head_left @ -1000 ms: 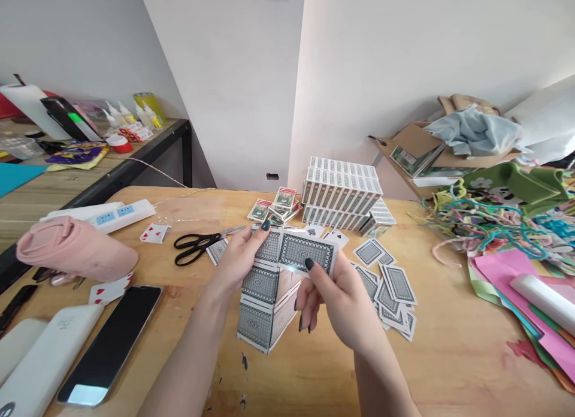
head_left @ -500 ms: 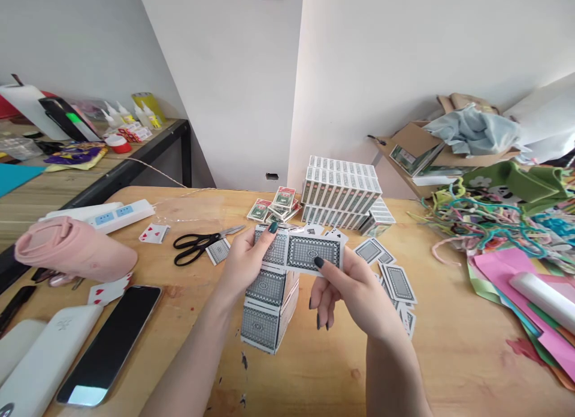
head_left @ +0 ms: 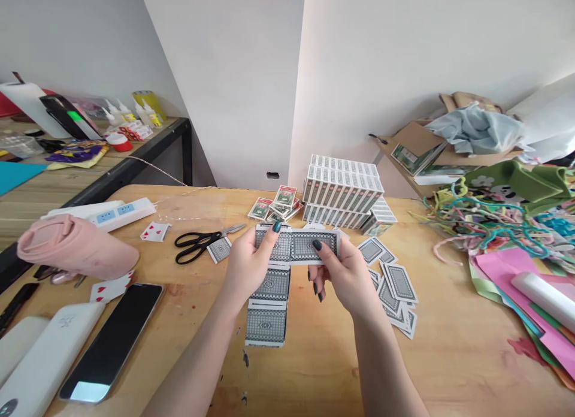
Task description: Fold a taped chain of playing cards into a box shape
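Note:
My left hand [head_left: 254, 255] is closed on the top of a card structure [head_left: 267, 285], built of playing cards with grey patterned backs in a column towards me. The thumb, with dark green nail polish, presses on its uppermost card. My right hand [head_left: 344, 267] pinches a playing card [head_left: 309, 244] between thumb and fingers. That card lies sideways, its left edge against the structure's top right edge. Partly hidden behind it are more cards. Loose playing cards [head_left: 398, 285] lie in a spread to the right of my right hand.
Black scissors [head_left: 197, 243] lie left on the wooden table, by a phone [head_left: 114, 342], a pink rolled pouch [head_left: 76, 249] and a power strip [head_left: 108, 213]. Stacked card boxes [head_left: 341, 186] stand at the back. Coloured yarn [head_left: 489, 219] and paper [head_left: 516, 291] lie right.
The card structure has turned, so its right side no longer shows. My right hand has shifted slightly left and up, and its card now sits level against the structure's top.

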The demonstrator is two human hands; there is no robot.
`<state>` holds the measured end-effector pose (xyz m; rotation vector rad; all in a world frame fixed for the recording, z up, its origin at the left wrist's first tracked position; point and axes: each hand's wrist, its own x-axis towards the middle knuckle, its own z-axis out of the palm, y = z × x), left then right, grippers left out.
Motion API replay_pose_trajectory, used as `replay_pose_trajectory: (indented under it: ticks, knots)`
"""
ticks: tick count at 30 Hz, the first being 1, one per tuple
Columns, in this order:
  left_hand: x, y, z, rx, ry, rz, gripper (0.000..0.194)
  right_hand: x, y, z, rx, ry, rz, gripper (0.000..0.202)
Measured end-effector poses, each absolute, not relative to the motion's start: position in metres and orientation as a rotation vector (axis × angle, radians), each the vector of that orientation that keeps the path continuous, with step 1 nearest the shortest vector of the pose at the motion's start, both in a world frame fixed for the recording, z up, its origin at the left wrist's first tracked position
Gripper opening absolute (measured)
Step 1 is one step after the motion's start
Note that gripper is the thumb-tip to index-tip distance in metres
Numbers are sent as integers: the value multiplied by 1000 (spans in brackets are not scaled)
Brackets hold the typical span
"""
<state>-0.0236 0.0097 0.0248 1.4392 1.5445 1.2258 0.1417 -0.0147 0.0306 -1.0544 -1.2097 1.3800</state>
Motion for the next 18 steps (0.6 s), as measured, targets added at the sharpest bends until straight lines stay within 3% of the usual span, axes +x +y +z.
replay_pose_trajectory:
  ticks: [18]
  knots:
    - [-26,13,24,1373,1476,1180,37,136,-12,20,-1129,-1405,1265,21]
